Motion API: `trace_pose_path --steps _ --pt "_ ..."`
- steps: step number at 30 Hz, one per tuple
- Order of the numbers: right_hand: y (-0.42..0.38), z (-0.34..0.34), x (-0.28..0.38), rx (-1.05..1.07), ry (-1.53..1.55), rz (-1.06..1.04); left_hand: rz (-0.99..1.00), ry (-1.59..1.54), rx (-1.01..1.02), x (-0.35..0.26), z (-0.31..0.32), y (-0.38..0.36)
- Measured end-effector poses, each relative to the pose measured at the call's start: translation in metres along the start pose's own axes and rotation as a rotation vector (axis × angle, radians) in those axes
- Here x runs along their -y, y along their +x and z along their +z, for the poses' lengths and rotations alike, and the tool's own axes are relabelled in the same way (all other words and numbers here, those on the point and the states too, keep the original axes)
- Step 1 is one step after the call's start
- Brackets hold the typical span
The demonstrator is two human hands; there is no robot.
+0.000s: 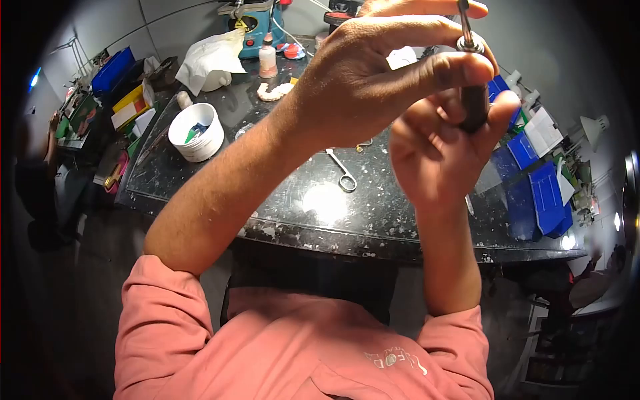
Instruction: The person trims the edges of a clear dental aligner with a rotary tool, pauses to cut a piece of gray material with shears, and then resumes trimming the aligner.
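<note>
In the head view, a dark cylindrical tool [474, 110] with a metal collar and a thin metal shaft stands upright between my hands, raised over the bench. My left hand [353, 77] comes across from the left, its thumb and fingers closed around the collar at the upper end. From below, my right hand [437, 163] grips the dark body with curled fingers and thumb. The shaft's tip reaches the top edge of the picture. Below my left wrist, a metal instrument with a ring handle [347, 181] lies on the bench, partly hidden by the hand.
The dark, speckled bench [287, 213] carries a white tub [197, 152] with small coloured pieces inside, a bottle of pinkish liquid [267, 63] and a pale tooth-like arch [270, 93]. White cloth [213, 57] and a blue machine [263, 37] stand behind. Blue bins [547, 197] are at right.
</note>
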State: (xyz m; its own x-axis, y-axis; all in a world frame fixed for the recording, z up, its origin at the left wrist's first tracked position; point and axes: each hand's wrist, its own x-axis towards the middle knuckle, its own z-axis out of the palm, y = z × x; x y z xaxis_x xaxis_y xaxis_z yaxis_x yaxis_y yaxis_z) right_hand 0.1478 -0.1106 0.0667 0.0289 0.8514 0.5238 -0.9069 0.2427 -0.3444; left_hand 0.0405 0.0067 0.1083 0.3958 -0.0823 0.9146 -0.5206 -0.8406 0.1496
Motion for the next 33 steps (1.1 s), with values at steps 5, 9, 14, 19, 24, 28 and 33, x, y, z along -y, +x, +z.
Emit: trace_pose_path --steps 5,9,14,19,24,28,33 --pt "0.033 -0.028 0.037 -0.011 -0.322 -0.289 -0.396 -0.186 -0.242 -0.013 -0.007 -0.026" --pt "0.045 -0.066 0.071 -0.359 -0.881 -0.524 -0.508 -0.173 -0.3 0.022 -0.05 -0.076" --pt "0.031 -0.151 0.092 -0.514 -1.389 -0.65 -0.94 -0.067 -0.266 0.025 -0.061 -0.083" --pt "0.021 -0.143 0.072 -0.574 -1.519 -0.465 -0.773 0.139 -0.06 0.054 -0.058 -0.098" --pt "0.027 -0.149 0.075 -0.567 -1.468 -0.57 -0.936 0.088 0.186 0.05 -0.037 -0.08" --pt "0.022 -0.164 0.08 -0.589 -1.441 -0.554 -0.876 0.306 0.415 0.101 0.027 -0.07" --pt "0.016 -0.18 0.08 -0.542 -1.617 -0.555 -0.619 0.647 0.583 0.17 0.103 -0.08"
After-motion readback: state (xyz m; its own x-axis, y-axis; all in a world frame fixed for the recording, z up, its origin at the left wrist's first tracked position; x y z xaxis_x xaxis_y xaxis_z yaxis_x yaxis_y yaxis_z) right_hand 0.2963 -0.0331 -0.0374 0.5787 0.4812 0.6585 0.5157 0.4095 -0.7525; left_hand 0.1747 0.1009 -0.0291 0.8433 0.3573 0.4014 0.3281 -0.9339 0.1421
